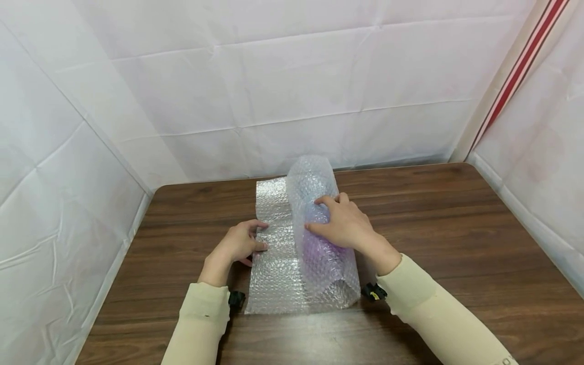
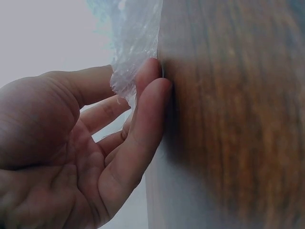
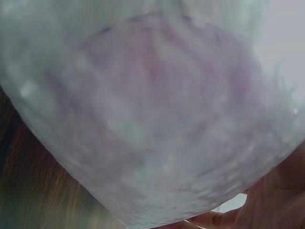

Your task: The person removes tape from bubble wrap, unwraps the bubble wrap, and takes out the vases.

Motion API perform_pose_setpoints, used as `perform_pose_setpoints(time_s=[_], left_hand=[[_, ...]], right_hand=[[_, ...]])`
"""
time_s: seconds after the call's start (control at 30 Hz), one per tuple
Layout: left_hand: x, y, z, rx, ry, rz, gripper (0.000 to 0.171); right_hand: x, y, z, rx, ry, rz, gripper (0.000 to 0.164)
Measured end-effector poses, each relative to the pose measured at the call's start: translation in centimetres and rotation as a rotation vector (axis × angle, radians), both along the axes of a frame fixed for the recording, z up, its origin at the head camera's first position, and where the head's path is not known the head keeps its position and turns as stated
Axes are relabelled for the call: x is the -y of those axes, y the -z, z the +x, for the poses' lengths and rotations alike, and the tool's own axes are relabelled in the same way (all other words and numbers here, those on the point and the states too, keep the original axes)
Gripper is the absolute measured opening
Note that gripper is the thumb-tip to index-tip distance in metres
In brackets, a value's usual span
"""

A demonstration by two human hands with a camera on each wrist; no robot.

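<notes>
One purplish item blurs behind bubble wrap.

Head view: placed above the near side of the wood-grain tabletop, facing forward and down; widest of the three, standing well back, with white sheeting behind. Left wrist view: close in on the palm side of the left hand, facing along its fingers to the edge of the bubble-wrap sheet; frame lies sideways, tabletop up its right side. Right wrist view: nearest of all, bubble-wrap roll filling most of the frame (blurred), right hand cut off at lower right. Overlap: head/left wrist, left hand and sheet edge; head/right wrist, roll and right hand.
</notes>
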State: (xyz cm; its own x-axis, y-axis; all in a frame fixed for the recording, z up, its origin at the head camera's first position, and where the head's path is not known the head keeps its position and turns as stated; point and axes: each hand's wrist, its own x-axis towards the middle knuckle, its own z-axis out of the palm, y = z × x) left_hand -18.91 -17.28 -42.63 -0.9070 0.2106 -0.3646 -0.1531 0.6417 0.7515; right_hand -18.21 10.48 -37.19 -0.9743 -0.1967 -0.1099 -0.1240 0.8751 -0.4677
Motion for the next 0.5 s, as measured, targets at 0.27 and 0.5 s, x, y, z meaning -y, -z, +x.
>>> perform_pose_setpoints(time_s=[0.27,0.5], left_hand=[[-0.06,0.16,-0.09,-0.005,-0.005,0.003,0.057],[-0.10,0.29,-0.21,0.002,-0.018,0.009,0.057]], right_hand=[[-0.03,0.13,-0.05,-0.010,0.008,-0.001,0.068],[-0.12,0.20,-0.16,-0.008,0.010,-0.012,0.067]])
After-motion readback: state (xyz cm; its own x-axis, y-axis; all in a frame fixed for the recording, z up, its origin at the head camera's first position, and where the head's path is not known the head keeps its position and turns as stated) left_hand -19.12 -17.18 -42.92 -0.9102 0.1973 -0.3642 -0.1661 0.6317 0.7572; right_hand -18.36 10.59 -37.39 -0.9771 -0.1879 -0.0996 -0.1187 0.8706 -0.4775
